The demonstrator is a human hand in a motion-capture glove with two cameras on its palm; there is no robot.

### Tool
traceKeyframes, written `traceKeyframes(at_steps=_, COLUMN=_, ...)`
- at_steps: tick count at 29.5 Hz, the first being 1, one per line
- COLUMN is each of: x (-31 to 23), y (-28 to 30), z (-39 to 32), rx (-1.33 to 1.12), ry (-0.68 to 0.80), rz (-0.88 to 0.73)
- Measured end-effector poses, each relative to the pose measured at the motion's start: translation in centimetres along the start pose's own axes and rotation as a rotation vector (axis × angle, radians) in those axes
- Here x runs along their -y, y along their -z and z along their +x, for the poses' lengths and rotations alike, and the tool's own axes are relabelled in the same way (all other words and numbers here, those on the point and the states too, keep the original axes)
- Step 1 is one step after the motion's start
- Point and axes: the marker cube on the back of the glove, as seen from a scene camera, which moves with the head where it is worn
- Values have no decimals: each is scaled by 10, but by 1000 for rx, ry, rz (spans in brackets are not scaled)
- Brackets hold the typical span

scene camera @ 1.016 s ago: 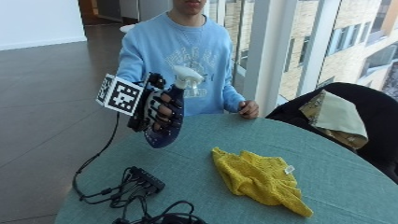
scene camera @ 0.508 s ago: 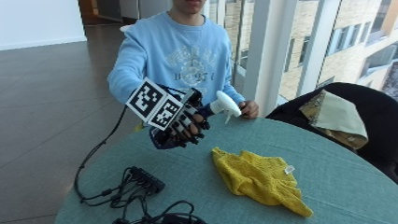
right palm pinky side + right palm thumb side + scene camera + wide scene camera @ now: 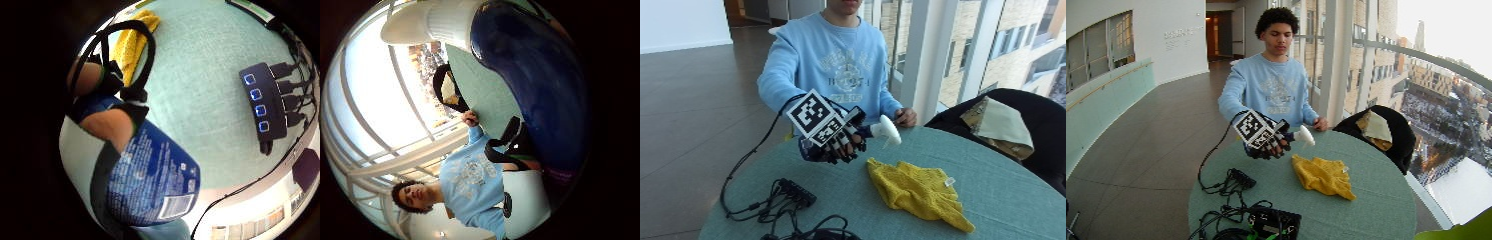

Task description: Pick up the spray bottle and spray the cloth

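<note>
In the outside view my gloved right hand [image 3: 835, 142] grips a dark blue spray bottle [image 3: 874, 132] above the teal table [image 3: 1013, 200]. The bottle is tipped sideways, and its white spray head points toward the yellow cloth [image 3: 919, 192]. That cloth lies crumpled on the table, below and to the right of the nozzle. In the little finger side palm view the bottle's labelled body [image 3: 150, 180] fills the area by my fingers, with the cloth [image 3: 127, 42] beyond it. The thumb side palm view shows the blue body [image 3: 540, 90] and the white head [image 3: 430, 22].
A black hub with cables [image 3: 796, 192] lies on the table under my hand's left side. The person's bare left hand [image 3: 906, 117] rests at the far table edge. A black chair with a beige cloth [image 3: 1003, 122] stands behind the table on the right.
My hand has come down from chest height toward the table. It has turned the bottle from upright to sideways, so the nozzle now faces the cloth.
</note>
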Motion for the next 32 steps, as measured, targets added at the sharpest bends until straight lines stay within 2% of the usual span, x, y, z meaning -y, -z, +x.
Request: traceKeyframes(at_steps=32, x=3, y=-4, z=-6, rx=21, ry=9, rz=-26)
